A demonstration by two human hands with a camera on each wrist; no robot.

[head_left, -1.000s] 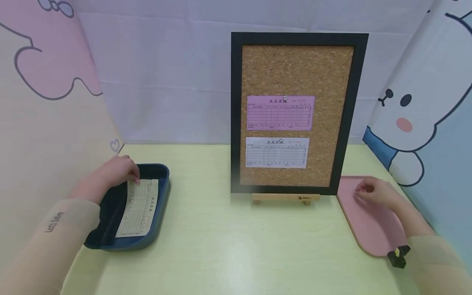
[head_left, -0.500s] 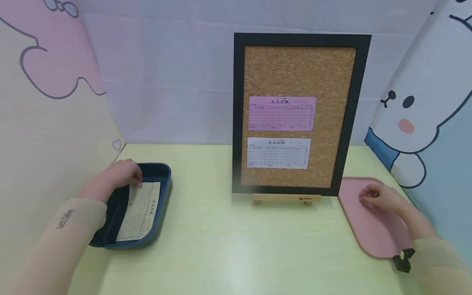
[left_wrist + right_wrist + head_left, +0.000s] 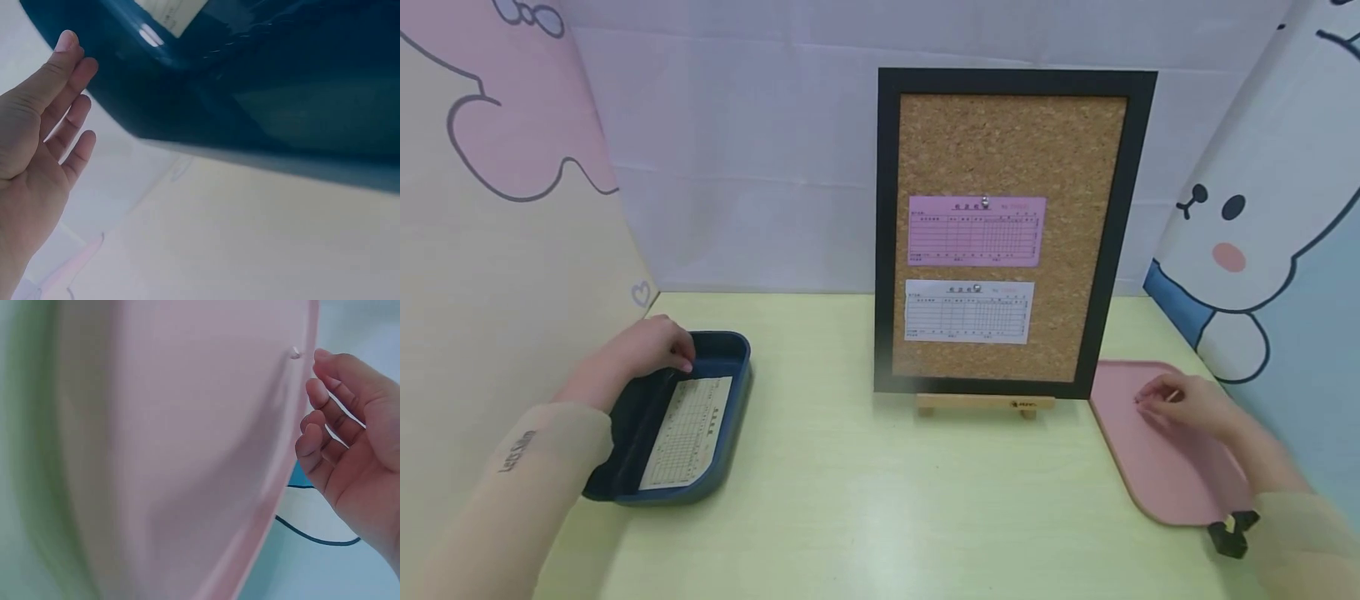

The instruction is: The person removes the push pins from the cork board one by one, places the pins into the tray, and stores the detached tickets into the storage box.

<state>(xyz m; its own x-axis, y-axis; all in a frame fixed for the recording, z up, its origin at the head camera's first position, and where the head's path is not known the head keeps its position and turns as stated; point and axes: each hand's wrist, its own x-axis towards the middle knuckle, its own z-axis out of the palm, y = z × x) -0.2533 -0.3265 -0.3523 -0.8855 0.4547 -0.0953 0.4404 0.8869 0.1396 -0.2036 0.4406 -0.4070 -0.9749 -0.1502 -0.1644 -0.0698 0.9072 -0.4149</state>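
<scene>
My left hand [image 3: 658, 346] hovers at the far end of a dark blue tray [image 3: 741, 400]. A printed paper slip [image 3: 688, 433] lies inside, just below the fingertips. In the left wrist view the fingers are loosely bent with nothing between them, and a corner of the slip [image 3: 174, 14] shows. Over the pink tray [image 3: 1180, 492] is my right hand [image 3: 1191, 404], its fingers relaxed and bent. A small clear pushpin [image 3: 294, 353] is on the pink tray by the thumb tip in the right wrist view, with a thin gap between them.
A black-framed corkboard [image 3: 1015, 142] stands on a wooden easel [image 3: 985, 403] at the back. A pink form [image 3: 976, 232] and a white form [image 3: 968, 312] are pinned to it. Printed side walls enclose the table [image 3: 880, 500]. A black clip-like piece [image 3: 1231, 535] sits by the right sleeve.
The left fingertips, earlier over the slip's far edge, now stand off it, and the slip lies slightly lower in the tray. My right hand has barely moved. The head view has shifted a little.
</scene>
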